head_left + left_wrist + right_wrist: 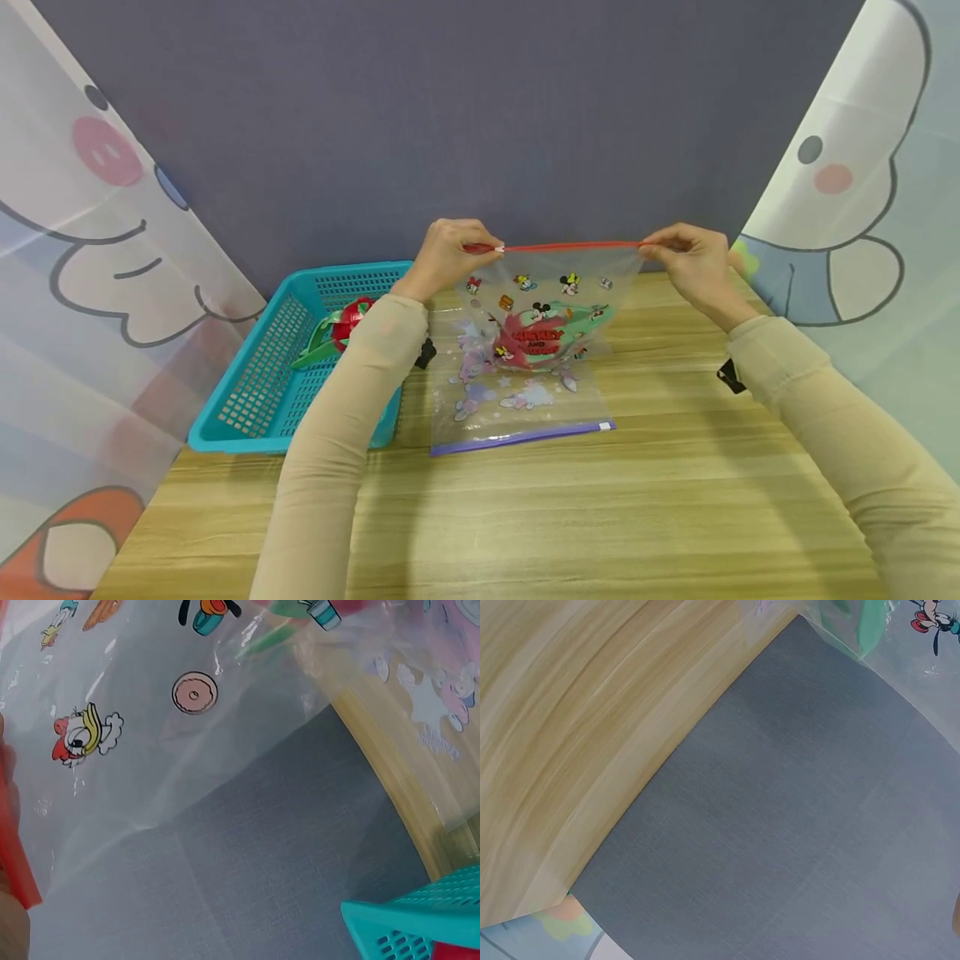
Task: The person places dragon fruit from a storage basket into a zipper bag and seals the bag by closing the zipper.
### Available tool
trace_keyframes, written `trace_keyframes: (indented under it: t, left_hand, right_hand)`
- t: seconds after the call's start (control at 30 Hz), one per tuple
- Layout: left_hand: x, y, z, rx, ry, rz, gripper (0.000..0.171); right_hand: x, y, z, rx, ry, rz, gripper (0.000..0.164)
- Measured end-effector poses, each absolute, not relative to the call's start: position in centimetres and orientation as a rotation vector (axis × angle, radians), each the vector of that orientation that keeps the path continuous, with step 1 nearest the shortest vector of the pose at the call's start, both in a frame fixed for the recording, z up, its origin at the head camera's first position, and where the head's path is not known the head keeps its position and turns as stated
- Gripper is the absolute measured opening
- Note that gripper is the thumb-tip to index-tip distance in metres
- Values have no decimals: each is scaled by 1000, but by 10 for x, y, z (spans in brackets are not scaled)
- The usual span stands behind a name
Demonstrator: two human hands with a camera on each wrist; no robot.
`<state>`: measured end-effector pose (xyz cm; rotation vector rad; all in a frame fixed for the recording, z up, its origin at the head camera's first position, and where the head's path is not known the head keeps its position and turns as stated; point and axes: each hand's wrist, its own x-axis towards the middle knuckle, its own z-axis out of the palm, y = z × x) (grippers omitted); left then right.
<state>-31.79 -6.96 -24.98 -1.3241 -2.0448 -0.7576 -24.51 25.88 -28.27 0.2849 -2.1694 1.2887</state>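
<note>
A clear zip bag (600, 287) printed with cartoon figures hangs upright between both hands. Its red zip strip (570, 247) runs along the top, with a white slider close to the left fingers. My left hand (452, 254) pinches the left end of that strip, and my right hand (688, 260) pinches the right end between thumb and fingers. Inside the bag a red and green artificial flower (517, 337) shows through the plastic. In the left wrist view the bag (150, 765) fills the upper left, with the strip's end (19, 862) by the fingers.
Behind the hanging bag, a second clear bag with a purple zip strip (525, 437) lies flat on the wooden table (600, 517). At left, a turquoise basket (247, 375) holds another red flower (348, 321) with green leaves. A grey panel (480, 108) stands behind the table.
</note>
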Motion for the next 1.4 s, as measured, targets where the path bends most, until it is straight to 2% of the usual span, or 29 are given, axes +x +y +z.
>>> trace_keyframes:
  t: [0.67, 0.93, 1.4]
  left_hand:
    - [-319, -92, -254, -1257, -2072, -736, 8]
    - [-318, -99, -253, -1247, -2083, -732, 9]
    - [-315, -109, -250, -1203, -2156, -718, 10]
  right_hand:
    - [-249, 258, -285, 279, -2171, 1285, 12]
    - [-240, 254, -279, 273, -2155, 1332, 9]
    - [-250, 261, -289, 278, -2164, 1321, 12]
